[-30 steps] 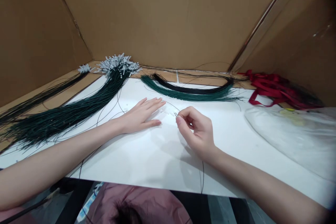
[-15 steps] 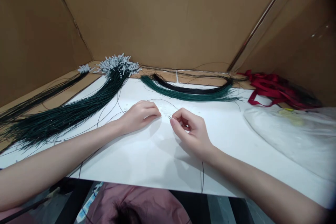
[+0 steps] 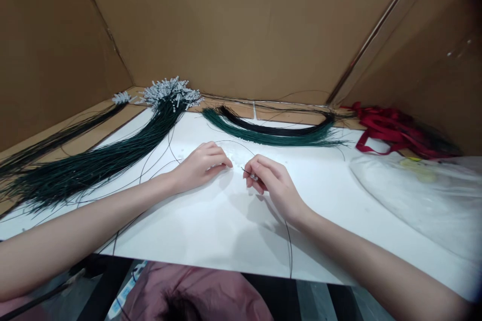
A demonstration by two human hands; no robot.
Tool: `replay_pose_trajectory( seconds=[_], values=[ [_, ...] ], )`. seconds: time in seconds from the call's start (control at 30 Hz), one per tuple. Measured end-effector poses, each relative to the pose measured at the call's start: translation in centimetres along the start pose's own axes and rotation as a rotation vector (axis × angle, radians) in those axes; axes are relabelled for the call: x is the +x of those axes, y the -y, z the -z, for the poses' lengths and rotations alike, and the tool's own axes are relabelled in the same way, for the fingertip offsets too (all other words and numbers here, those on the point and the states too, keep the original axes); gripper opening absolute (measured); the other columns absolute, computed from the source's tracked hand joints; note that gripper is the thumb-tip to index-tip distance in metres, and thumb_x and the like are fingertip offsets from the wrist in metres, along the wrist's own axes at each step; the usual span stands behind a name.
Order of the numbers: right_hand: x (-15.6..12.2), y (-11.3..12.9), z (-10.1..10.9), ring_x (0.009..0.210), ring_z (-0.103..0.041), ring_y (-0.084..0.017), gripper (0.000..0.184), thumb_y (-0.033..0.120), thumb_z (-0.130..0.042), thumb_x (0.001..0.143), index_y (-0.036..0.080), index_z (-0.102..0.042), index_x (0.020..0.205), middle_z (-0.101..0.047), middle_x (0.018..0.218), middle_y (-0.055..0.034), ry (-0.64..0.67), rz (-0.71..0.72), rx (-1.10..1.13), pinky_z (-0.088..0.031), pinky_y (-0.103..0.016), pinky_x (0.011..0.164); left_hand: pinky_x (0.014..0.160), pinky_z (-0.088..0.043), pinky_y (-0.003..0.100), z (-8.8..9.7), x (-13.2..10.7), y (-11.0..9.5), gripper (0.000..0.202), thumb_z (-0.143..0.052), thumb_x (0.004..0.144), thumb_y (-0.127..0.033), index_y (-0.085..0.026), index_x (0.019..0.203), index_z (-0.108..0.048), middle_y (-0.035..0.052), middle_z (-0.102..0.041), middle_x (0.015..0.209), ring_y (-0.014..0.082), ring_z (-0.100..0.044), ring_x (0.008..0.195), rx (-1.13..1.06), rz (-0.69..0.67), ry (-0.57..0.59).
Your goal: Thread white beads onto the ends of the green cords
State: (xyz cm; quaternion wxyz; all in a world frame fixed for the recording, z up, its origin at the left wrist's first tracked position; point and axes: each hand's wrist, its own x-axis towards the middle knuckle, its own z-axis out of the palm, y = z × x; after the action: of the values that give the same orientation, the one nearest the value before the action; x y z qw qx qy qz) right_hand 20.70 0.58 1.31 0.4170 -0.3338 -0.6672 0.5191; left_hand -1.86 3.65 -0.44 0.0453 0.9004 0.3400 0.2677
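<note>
My right hand (image 3: 271, 183) rests on the white sheet (image 3: 211, 220) and pinches the end of a thin dark string (image 3: 289, 246) between thumb and fingers; the string loops back toward me and over the sheet's near edge. My left hand (image 3: 203, 163) lies just left of it, fingers curled down with the tips pressed together on the sheet near some tiny clear beads (image 3: 233, 153). What its fingertips hold is too small to see.
A thick bundle of dark green strings with white tips (image 3: 113, 153) lies at the left, a curved green and black bundle (image 3: 271, 130) at the back. Red ribbons (image 3: 395, 128) and a clear plastic bag (image 3: 417, 195) sit at the right. Cardboard walls (image 3: 241, 30) enclose the area.
My left hand went from flat and stretched out to curled with fingertips together. My right hand moved left toward it and turned palm down, still pinching the string end.
</note>
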Motion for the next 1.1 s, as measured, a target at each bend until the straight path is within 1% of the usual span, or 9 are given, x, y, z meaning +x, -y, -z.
replay_pose_trajectory(
  seconds=[0.1,0.2,0.33,0.47,0.57,0.7,0.87,1.1],
  values=[
    [-0.1,-0.2,0.0,0.054,-0.041,-0.009,0.028,0.033,-0.048,0.096,0.017,-0.057,0.075,-0.057,0.069,0.0005,0.006,0.024,-0.048,-0.032,-0.024,0.053,0.087,-0.047,0.035,0.2,-0.1,-0.2,0.023,-0.048,0.096,-0.016,-0.018,0.105,-0.069,0.0077,-0.069,0.093,0.0209,-0.056,0.094,-0.013,0.007,-0.033],
    [-0.1,-0.3,0.0,0.057,-0.044,-0.01,0.023,0.03,-0.051,0.094,0.017,-0.057,0.075,-0.056,0.068,0.0012,0.022,0.026,-0.079,-0.035,-0.024,0.056,0.084,-0.049,0.032,0.8,-0.4,-0.8,0.023,-0.05,0.093,-0.014,-0.017,0.109,-0.065,0.0071,-0.067,0.095,0.0186,-0.06,0.092,-0.092,0.051,-0.078],
    [0.0,-0.5,-0.2,0.059,-0.045,-0.01,0.014,0.023,-0.055,0.088,0.017,-0.056,0.075,-0.052,0.065,0.0026,0.087,0.015,-0.169,-0.035,-0.023,0.056,0.079,-0.053,0.027,1.6,-0.8,-1.9,0.018,-0.055,0.087,-0.011,-0.016,0.101,-0.065,0.0047,-0.066,0.092,0.0142,-0.064,0.082,-0.269,0.126,-0.129],
    [0.0,-0.3,-0.3,0.058,-0.04,-0.009,0.016,0.024,-0.055,0.089,0.017,-0.055,0.075,-0.049,0.065,0.0032,0.118,0.035,-0.204,-0.032,-0.022,0.054,0.079,-0.058,0.027,1.8,-1.0,-2.8,0.015,-0.059,0.085,-0.009,-0.014,0.099,-0.064,0.0047,-0.064,0.092,0.0137,-0.069,0.079,-0.52,0.159,-0.138],
    [-0.1,-0.2,-0.4,0.057,-0.038,-0.009,0.018,0.028,-0.056,0.09,0.017,-0.054,0.075,-0.048,0.066,0.0033,0.111,0.046,-0.212,-0.03,-0.022,0.053,0.082,-0.059,0.029,1.8,-1.0,-3.2,0.012,-0.062,0.086,-0.01,-0.013,0.097,-0.065,0.006,-0.065,0.094,0.0151,-0.07,0.082,-0.635,0.201,-0.129],
    [-0.1,-0.2,-0.4,0.056,-0.037,-0.009,0.022,0.032,-0.056,0.092,0.018,-0.053,0.075,-0.045,0.064,0.0039,0.108,0.059,-0.209,-0.03,-0.023,0.052,0.086,-0.058,0.03,2.0,-1.0,-3.5,0.013,-0.069,0.085,-0.014,-0.013,0.098,-0.067,0.0075,-0.067,0.096,0.0161,-0.068,0.089,-0.72,0.237,-0.142],
    [-0.2,-0.3,-0.3,0.058,-0.039,-0.009,0.022,0.031,-0.053,0.095,0.017,-0.055,0.078,-0.046,0.066,0.0036,0.113,0.069,-0.219,-0.03,-0.022,0.053,0.085,-0.06,0.03,2.2,-1.1,-3.8,0.018,-0.074,0.082,-0.013,-0.013,0.099,-0.067,0.0073,-0.068,0.097,0.0164,-0.071,0.087,-0.836,0.242,-0.126],
    [-0.1,-0.5,-0.4,0.059,-0.042,-0.008,0.02,0.031,-0.055,0.095,0.015,-0.06,0.084,-0.05,0.067,0.003,0.116,0.088,-0.214,-0.031,-0.021,0.053,0.085,-0.058,0.026,2.0,-1.1,-4.1,0.013,-0.072,0.085,-0.014,-0.013,0.097,-0.069,0.0062,-0.069,0.095,0.0146,-0.069,0.087,-0.829,0.261,-0.105]
  ],
)
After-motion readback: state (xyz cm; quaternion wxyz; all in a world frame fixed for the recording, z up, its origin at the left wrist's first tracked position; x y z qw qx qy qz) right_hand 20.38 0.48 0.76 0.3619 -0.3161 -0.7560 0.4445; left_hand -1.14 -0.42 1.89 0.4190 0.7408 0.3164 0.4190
